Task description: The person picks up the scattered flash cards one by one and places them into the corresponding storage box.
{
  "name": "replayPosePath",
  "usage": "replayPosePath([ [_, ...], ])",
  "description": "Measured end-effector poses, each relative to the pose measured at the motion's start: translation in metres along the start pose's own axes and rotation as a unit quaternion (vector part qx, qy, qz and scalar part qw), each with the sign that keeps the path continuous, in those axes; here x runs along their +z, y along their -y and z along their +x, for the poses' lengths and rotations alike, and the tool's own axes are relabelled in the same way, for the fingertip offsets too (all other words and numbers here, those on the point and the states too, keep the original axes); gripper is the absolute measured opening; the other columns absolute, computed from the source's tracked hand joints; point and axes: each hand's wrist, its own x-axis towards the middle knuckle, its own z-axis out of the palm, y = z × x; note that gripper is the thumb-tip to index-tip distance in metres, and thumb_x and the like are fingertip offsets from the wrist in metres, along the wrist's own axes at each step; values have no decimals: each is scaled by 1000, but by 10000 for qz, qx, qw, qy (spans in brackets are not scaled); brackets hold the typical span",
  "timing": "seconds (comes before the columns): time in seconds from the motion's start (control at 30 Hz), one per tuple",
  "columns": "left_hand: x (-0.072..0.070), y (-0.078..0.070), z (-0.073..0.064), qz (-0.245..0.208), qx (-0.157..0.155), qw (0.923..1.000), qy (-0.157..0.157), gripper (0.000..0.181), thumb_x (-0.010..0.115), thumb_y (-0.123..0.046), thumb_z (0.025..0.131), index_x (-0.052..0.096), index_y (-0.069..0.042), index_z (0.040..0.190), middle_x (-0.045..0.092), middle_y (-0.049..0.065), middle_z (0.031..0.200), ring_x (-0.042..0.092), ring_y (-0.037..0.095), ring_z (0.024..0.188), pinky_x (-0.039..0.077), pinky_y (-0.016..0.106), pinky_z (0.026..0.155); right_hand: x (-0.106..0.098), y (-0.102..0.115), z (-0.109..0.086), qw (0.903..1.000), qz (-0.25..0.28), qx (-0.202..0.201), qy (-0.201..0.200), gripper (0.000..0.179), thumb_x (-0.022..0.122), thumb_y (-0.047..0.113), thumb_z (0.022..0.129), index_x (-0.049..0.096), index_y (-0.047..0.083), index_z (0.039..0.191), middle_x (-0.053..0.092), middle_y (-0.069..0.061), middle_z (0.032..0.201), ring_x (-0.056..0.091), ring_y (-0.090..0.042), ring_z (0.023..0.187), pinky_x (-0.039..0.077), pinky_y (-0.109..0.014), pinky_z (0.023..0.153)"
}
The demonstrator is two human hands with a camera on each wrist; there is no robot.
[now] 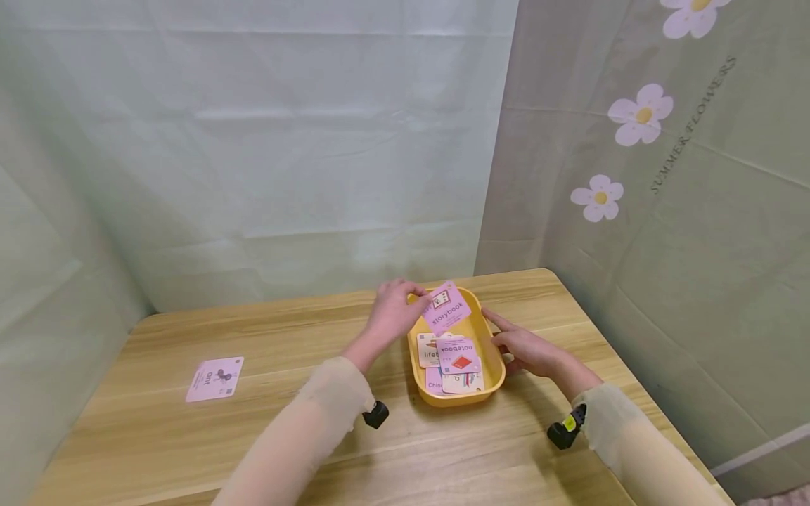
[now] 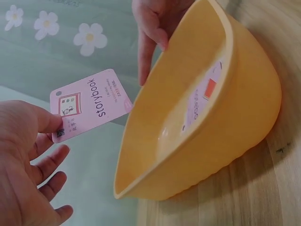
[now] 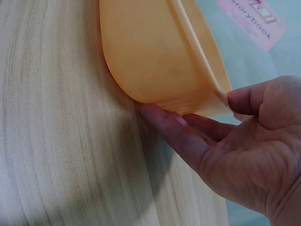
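Note:
My left hand pinches a pink "storybook" card between thumb and fingers at one corner. The card is tilted over the far end of a yellow plastic basket; the other fingers of that hand are spread loosely. At the basket's right side my right hand holds the wall. Its thumb is at the rim and its fingers lie against the outside near the base. Inside the basket, a pink "notebook" card overlaps several other word cards, partly hiding them.
A pink "ant" card lies alone on the wooden table at the left. Pale fabric curtains stand behind the table and along both sides, the right one printed with white flowers.

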Motion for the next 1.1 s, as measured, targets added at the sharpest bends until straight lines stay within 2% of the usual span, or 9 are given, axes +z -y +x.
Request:
replayPosePath([
  [0.23, 10, 3, 4, 558, 66, 9984, 108, 20, 67, -35, 99, 75, -19, 106, 60, 8, 137, 43, 32, 133, 36, 56, 110, 0, 0, 0, 10000, 25, -30, 15, 71, 41, 12, 106, 7, 29, 166, 13, -19, 166, 45, -39, 126, 55, -56, 93],
  [0.57, 21, 9, 11, 1117, 176, 9932, 262, 23, 65, -33, 101, 75, -16, 111, 58, 9, 142, 41, 34, 136, 31, 53, 115, 0, -1, 1, 10000, 22, -28, 8, 72, 42, 12, 105, 7, 30, 166, 15, -20, 166, 45, -40, 127, 54, -59, 93],
  [0.8, 30, 8, 12, 1516, 382, 9868, 421, 23, 63, -31, 101, 76, -14, 110, 63, 8, 131, 40, 36, 139, 26, 53, 118, 0, -2, 2, 10000, 31, -39, -11, 71, 41, 12, 106, 7, 30, 166, 18, -20, 164, 46, -39, 126, 54, -58, 92],
  [1.1, 40, 8, 14, 1866, 459, 9795, 612, 23, 60, -30, 102, 75, -15, 109, 63, 6, 126, 41, 33, 137, 25, 51, 119, 0, -2, 1, 10000, -2, -15, -12, 71, 40, 13, 106, 7, 31, 166, 15, -18, 166, 45, -41, 128, 54, -58, 94],
])
